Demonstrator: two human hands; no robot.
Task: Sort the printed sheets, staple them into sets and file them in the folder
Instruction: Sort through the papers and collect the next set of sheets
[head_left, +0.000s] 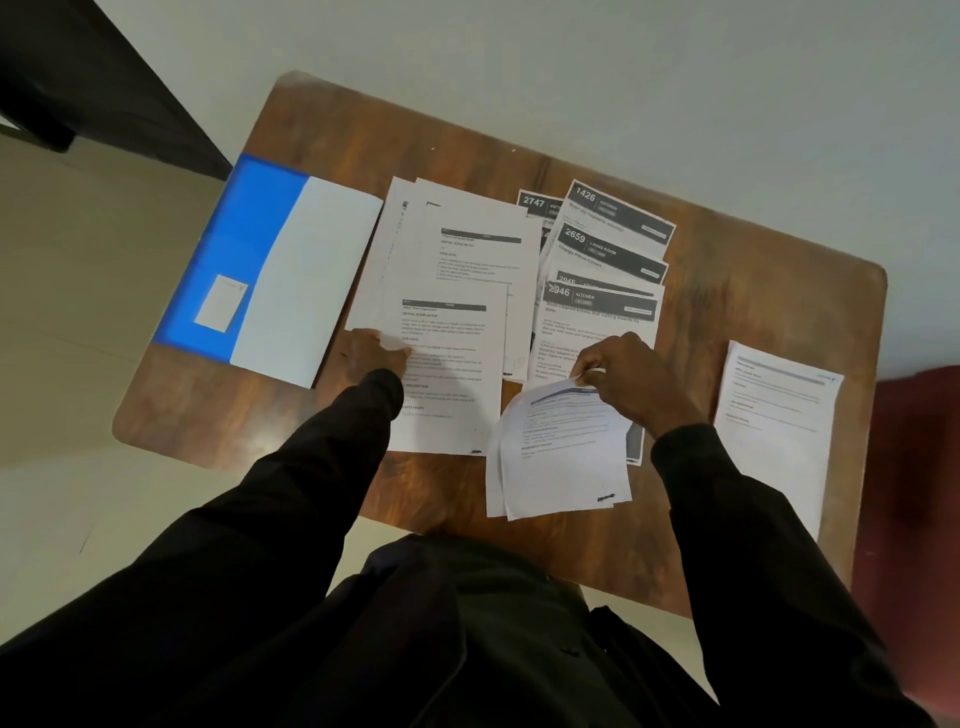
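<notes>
Pinches curled sheets (561, 452) by the top edge in the right hand (636, 382), long axis trailing toward the body; presses the middle pile (452, 374) flat under the left hand (374, 353), fingers straight. Probably bound for the lone stack (774, 415) just right of the right hand, with the folder (239, 234) lying open out past the left hand.

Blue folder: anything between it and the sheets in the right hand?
Yes. The middle pile of sheets lies on the table between the held sheets in the right hand and the blue folder. The left hand rests on that pile's front sheet, also in the path. Nothing else visible lies between.
</notes>
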